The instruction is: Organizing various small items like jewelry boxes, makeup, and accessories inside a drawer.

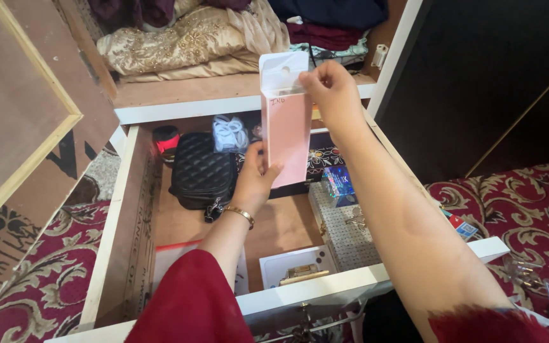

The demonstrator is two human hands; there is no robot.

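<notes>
Red sleeves cover both arms at the bottom edge, closest to the camera. Beyond them is an open wooden drawer (pixel 125 209) with a white front rim, which stands over a dark red carpet (pixel 522 203) with a pale leaf pattern. Above the drawer, a shelf carries folded cloth (pixel 192 38), beige with embroidery, and darker pieces behind it.

Inside the drawer lies a black quilted bag (pixel 201 171) at the back left. Just beside it, toward the back, is a bundle of white cord (pixel 230 133). A white box (pixel 297 263) with a golden object on it lies near the front rim.

Both hands hold a tall pink box (pixel 286 121) upright over the middle of the drawer, not touching its floor. The box has a white hanging tab on top. The left hand (pixel 255 181), with a gold bracelet on the wrist, supports the box at the lower edge, thumb in front and fingers closed behind it. The right hand (pixel 328 92) pinches the upper right side near the tab, with the fingers bent tight on it.
</notes>
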